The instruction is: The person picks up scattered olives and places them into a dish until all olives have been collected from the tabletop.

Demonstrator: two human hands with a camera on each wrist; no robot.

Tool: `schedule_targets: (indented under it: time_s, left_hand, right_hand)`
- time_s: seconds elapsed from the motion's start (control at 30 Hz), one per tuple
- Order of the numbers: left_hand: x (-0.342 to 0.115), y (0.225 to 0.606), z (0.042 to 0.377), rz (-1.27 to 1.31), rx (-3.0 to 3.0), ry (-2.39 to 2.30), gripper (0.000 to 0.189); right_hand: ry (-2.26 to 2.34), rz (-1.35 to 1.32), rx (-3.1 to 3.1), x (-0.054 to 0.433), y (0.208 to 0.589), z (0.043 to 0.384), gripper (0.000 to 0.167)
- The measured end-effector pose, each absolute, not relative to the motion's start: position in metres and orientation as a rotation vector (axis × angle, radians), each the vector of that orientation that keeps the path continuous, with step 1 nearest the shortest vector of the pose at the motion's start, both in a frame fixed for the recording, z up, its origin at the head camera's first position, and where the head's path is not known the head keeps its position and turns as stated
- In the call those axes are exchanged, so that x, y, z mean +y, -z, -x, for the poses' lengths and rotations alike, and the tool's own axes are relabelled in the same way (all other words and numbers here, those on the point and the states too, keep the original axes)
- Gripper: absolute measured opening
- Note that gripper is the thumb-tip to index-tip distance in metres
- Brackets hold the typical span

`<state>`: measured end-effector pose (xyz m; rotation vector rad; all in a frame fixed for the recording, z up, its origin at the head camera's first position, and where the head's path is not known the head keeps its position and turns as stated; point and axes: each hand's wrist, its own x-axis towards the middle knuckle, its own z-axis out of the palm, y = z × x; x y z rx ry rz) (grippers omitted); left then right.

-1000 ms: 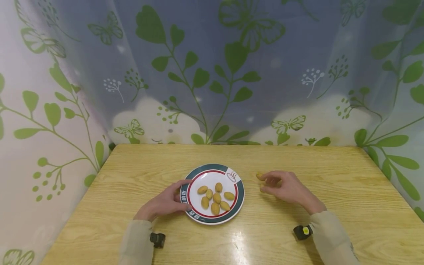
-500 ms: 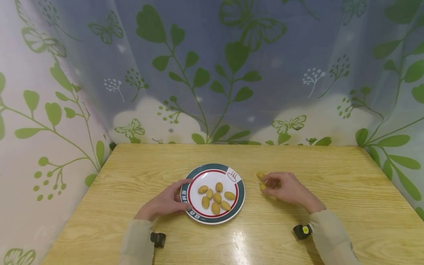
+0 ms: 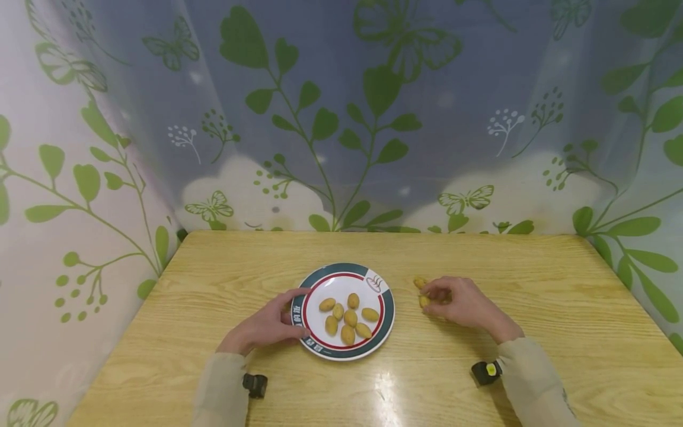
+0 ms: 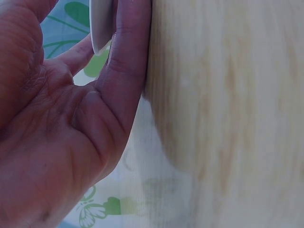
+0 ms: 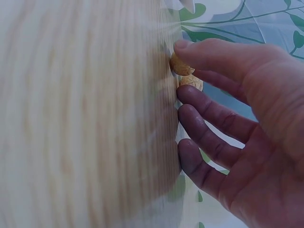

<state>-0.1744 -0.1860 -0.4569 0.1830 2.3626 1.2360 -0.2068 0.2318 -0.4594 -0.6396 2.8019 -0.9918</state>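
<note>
A white plate (image 3: 341, 353) with a dark green rim and a red ring holds several small yellow-brown oval pieces (image 3: 350, 318). My left hand (image 3: 269, 321) grips its left rim; the left wrist view shows the plate's edge (image 4: 99, 28) between thumb and fingers. To the right of the plate, my right hand (image 3: 461, 301) is at the table top, thumb and index finger pinching a yellow-brown oval piece (image 3: 424, 301) with wrinkled skin. A second such piece (image 3: 419, 282) lies just beyond the index fingertip. The other fingers of this hand (image 5: 237, 128) touch the table, loosely bent.
Both hands work over a wooden table (image 3: 229, 261). Behind it and at the sides hangs a curtain (image 3: 341, 118) with leaves and butterflies. Each wrist carries a small black camera, the left one (image 3: 256, 385) and the right one (image 3: 485, 372).
My right thumb and index finger have closed in around the nearer oval piece on the table. The left hand and the plate stay where they were.
</note>
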Motion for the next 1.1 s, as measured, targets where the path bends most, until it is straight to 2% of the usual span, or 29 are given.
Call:
schedule_targets:
  time_s: [1.1]
  left_hand:
    - [-0.1873,0.4564,0.1746,-0.202,2.361,-1.231,0.085]
  right_hand:
    - [1.012,0.589,2.748,0.2294,0.4591,0.2054,0.019]
